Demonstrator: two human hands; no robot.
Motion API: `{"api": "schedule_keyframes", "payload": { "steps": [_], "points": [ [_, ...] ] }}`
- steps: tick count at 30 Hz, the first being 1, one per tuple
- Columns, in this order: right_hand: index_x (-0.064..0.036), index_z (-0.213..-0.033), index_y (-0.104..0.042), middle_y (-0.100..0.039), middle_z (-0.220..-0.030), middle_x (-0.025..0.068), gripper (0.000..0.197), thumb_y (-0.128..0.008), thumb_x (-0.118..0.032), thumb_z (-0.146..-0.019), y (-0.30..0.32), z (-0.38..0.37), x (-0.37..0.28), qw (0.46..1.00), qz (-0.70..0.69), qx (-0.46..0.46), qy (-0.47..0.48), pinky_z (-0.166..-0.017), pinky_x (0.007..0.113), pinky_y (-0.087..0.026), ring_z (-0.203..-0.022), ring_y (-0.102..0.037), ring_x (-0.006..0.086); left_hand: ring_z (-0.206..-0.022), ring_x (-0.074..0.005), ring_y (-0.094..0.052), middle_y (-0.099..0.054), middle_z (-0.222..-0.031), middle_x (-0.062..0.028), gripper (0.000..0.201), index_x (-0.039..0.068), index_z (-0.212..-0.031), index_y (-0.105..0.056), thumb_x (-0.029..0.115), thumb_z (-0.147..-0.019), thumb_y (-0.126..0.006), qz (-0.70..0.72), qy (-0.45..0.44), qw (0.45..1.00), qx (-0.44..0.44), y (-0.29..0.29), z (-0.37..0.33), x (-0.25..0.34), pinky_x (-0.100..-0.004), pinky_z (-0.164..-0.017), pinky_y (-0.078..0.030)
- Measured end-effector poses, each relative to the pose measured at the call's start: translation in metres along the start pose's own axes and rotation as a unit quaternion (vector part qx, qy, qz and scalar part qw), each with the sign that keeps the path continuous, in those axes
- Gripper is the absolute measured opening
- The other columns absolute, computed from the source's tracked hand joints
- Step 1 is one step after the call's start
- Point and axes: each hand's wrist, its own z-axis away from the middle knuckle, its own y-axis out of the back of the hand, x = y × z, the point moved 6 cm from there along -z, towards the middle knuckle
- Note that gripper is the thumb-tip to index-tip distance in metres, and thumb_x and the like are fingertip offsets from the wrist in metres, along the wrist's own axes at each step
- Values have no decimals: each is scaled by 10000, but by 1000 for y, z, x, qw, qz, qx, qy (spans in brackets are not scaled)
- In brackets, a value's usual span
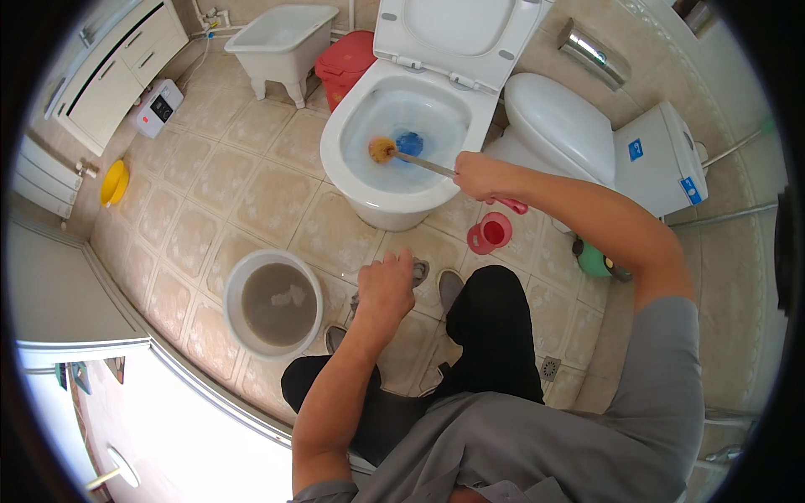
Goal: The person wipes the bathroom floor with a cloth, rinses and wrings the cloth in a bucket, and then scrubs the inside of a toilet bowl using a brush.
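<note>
Bucket [238, 334] of murky water [272, 317] at nine o'clock from the left hand [386, 289], fingers bent beside something gray [420, 272]; can't tell if it's gripped. And the brush [425, 165]! Head [381, 151] inside the toilet [387, 202], half past nine from the right hand [480, 176], clenched around its handle [513, 205]; pink cup [480, 238] at six.

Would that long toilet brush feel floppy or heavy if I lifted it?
The orange-bristled, pink-gripped toilet brush would probably feel stiff, because its thin greyish shaft looks straight. It's likely light for its length, since the shaft is slim and only the right hand holds it.
</note>
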Motion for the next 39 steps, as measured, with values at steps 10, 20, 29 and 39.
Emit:
{"api": "schedule_keyframes", "payload": {
  "steps": [10,20,29,39],
  "points": [
    [117,-728,-584,-529,-596,180,196,-501,38,-887,-28,7,0,944,-311,-42,-100,-361,421,-380,-433,-507,261,-821,-378,-707,-672,-946,-157,322,76,-1039,-548,135,-780,-728,12,2,1000,8,3,4,-4,-488,-713,-566],
    [79,-682,-555,-558,-625,191,212,-508,16,-879,-53,-49,24,941,-316,-67,-98,-366,405,-378,-434,-505,250,-835,-326,-725,-691,-958,-126,326,82,-1055,-583,110,-771,-740,-6,11,1000,2,6,0,-10,-439,-708,-560],
    [9,-698,-560,-552,-641,132,220,-555,-59,-908,-15,-74,68,898,-413,-76,-129,-376,326,-304,-465,-458,158,-857,-377,-710,-686,-968,-159,307,76,-1055,-561,105,-785,-704,22,0,1000,-21,1,-11,-1,-489,-731,-565],
    [-122,-1454,-446,-457,-660,32,492,-516,-50,-973,61,5,102,897,-394,-71,-186,-378,258,-304,-461,-359,92,-858,-364,-716,-690,-967,-153,349,70,-1061,-556,117,-756,-722,38,-1,999,-16,-2,-17,-8,-477,-728,-570]
  ]
}}
